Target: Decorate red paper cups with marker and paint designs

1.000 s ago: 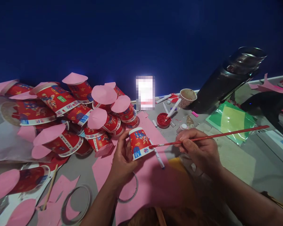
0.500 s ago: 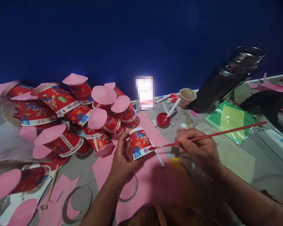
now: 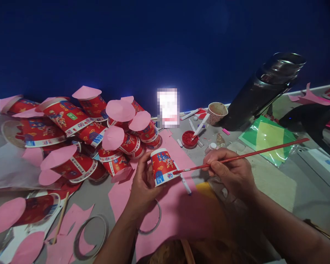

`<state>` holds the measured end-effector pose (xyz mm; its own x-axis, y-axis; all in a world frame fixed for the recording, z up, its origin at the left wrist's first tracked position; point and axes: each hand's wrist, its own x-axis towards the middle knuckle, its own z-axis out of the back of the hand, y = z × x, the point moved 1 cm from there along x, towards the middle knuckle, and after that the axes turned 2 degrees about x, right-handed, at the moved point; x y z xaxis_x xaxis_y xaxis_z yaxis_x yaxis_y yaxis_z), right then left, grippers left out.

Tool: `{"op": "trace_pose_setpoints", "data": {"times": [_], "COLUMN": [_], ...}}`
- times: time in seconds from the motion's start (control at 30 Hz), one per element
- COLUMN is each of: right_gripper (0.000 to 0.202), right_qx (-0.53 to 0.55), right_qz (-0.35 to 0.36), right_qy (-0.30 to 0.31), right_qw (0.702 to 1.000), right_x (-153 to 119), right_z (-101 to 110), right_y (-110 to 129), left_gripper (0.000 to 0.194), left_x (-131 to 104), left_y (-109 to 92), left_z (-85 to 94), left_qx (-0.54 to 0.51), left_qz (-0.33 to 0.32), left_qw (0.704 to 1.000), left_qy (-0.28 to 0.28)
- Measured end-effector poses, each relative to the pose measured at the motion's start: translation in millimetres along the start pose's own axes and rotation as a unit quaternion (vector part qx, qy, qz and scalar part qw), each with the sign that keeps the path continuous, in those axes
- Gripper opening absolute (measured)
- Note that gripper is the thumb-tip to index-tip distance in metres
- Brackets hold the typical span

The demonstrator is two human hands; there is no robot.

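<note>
My left hand [image 3: 142,179] is wrapped round a red patterned paper cup [image 3: 162,163] with a white band along its lower edge, held tilted over the pink paper [image 3: 165,223]. In a pinch, my right hand [image 3: 228,168] grips a thin red paintbrush [image 3: 253,153]. Its tip touches the cup near the white band, on the right side. Behind the cup, a white marker [image 3: 185,185] lies on the pink paper. Farther back stands a small pot of red paint [image 3: 189,141] with a white marker-like stick [image 3: 200,126] leaning in it.
Several red cups with pink paper cone tops [image 3: 118,137] are heaped at left. Rolls of tape [image 3: 78,245] and pink scraps [image 3: 62,234] lie in front. At right are a tall dark flask [image 3: 258,91], a paper cup [image 3: 217,113] and a green packet [image 3: 272,141]. A glowing blurred screen [image 3: 168,108] stands behind.
Very little differs. Both hands keep the cup and paintbrush in nearly the same place, the brush tip still against the cup; the whole view has shifted slightly.
</note>
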<state>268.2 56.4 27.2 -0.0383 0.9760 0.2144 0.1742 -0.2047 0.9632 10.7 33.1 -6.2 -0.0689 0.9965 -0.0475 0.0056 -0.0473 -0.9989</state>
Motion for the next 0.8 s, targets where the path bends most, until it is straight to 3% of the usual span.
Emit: {"op": "trace_pose_setpoints", "data": {"times": [0.2,0.4,0.8], "right_gripper": [0.023,0.024,0.03], "right_qx": [-0.006,-0.01,-0.02], "right_qz": [0.001,0.009,-0.009], "right_qy": [0.034,0.013,0.04], "right_qw": [0.999,1.0,0.999], "right_x": [0,-1,0], "right_z": [4,4,5], "right_y": [1,3,3], "left_gripper": [0.091,0.096,0.093], "left_x": [0,-1,-1], "left_y": [-4,-10,-4], "left_z": [-4.8,-8.9,-3.2], "left_qx": [-0.013,-0.017,0.005], "left_qz": [0.002,0.016,0.004], "left_qw": [1.0,1.0,1.0], "left_qy": [-0.001,-0.01,0.001]}}
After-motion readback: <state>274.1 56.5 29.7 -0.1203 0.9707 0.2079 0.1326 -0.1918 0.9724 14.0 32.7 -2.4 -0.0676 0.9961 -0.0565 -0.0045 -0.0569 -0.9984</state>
